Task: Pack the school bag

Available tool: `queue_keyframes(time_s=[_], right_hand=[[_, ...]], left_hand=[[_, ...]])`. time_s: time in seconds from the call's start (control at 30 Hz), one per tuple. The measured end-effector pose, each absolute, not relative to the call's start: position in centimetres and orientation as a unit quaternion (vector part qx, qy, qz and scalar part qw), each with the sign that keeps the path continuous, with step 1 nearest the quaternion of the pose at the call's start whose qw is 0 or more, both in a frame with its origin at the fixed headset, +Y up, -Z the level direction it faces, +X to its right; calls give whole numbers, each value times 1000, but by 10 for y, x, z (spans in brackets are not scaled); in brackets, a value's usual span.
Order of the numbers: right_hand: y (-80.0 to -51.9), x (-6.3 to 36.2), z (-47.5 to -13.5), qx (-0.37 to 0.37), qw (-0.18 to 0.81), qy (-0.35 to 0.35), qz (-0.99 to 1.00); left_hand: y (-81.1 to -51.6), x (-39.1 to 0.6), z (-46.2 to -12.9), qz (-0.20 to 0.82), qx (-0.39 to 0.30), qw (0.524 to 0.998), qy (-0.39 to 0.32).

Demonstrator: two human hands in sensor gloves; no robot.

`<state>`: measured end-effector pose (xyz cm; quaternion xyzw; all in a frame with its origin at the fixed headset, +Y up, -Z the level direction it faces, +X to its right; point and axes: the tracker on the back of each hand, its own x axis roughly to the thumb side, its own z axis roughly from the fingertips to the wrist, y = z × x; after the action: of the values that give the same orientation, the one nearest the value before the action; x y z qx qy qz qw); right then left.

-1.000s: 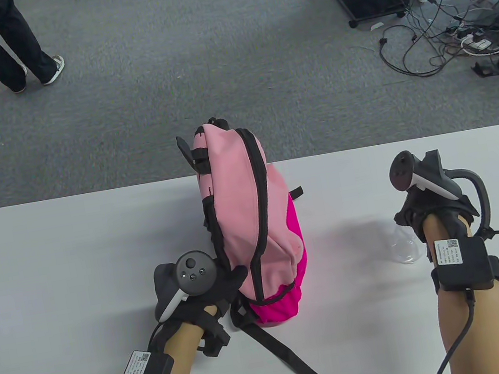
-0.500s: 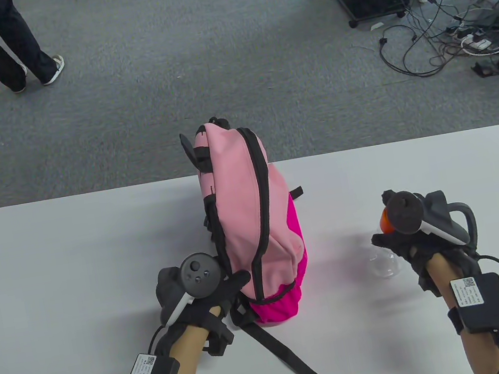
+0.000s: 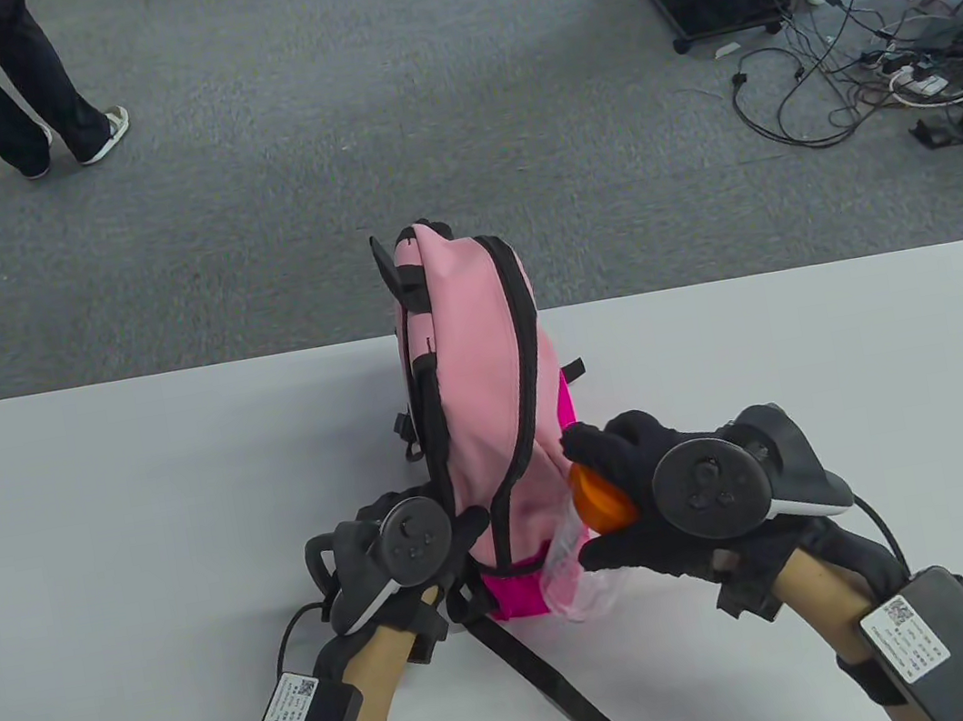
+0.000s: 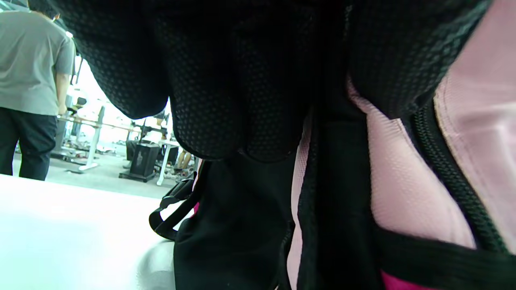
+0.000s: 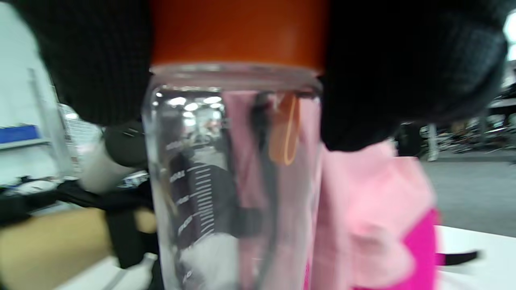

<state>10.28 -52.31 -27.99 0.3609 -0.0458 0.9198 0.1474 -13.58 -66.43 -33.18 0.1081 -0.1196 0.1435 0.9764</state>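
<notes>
One clear bottle (image 3: 582, 567) with orange cap (image 3: 599, 502), gripped near the cap by the right hand (image 3: 653, 502), held against the near right side of the pink backpack (image 3: 491, 414). Backpack stands upright mid-table (image 3: 105, 534); left hand (image 3: 404, 558) grips its near left edge, steadying it. Step in hand, by judgement: stowing the bottle in the side pocket. Next move calls for lowering it base-first into the pocket mouth. Loose strap (image 3: 551, 690) trails toward the near edge; possible snag. Beyond the backpack: a person's legs (image 3: 3, 90), floor cables (image 3: 883, 63).
</notes>
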Motion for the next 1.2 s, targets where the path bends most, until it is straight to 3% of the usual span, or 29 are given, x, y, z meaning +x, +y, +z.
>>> queue_keyframes(time_s=[0.1, 0.2, 0.37, 0.47, 0.6, 0.63, 0.73, 0.87, 0.93, 1.03, 1.2], right_hand=[[-517, 83, -286, 340, 138, -70, 928], [-522, 72, -291, 317, 55, -116, 940], [-526, 73, -288, 321, 61, -109, 939], [-526, 76, -290, 309, 71, -98, 943], [-526, 78, -290, 308, 63, -88, 945], [-527, 78, -290, 308, 60, -86, 946], [-529, 78, -288, 311, 48, -90, 945], [-527, 81, -293, 289, 38, -93, 952], [-528, 82, -298, 279, 59, -86, 955], [-531, 79, -300, 265, 65, -94, 957], [-536, 67, -298, 254, 36, -130, 958]], left_hand=[[-662, -139, -328, 142, 102, 977, -118], [-657, -148, -321, 155, 113, 975, -114], [-645, -157, -295, 120, 195, 963, -139], [-663, -141, -288, 145, 118, 956, -225], [-705, -115, -291, 38, -62, 971, -227], [-711, -114, -293, 37, -75, 970, -230], [-720, -112, -298, 105, -68, 963, -237], [-722, -107, -295, 80, -79, 960, -255], [-722, -105, -297, 109, -54, 956, -265], [-725, -97, -301, 177, -88, 943, -268], [-717, -84, -297, 129, -59, 943, -302]])
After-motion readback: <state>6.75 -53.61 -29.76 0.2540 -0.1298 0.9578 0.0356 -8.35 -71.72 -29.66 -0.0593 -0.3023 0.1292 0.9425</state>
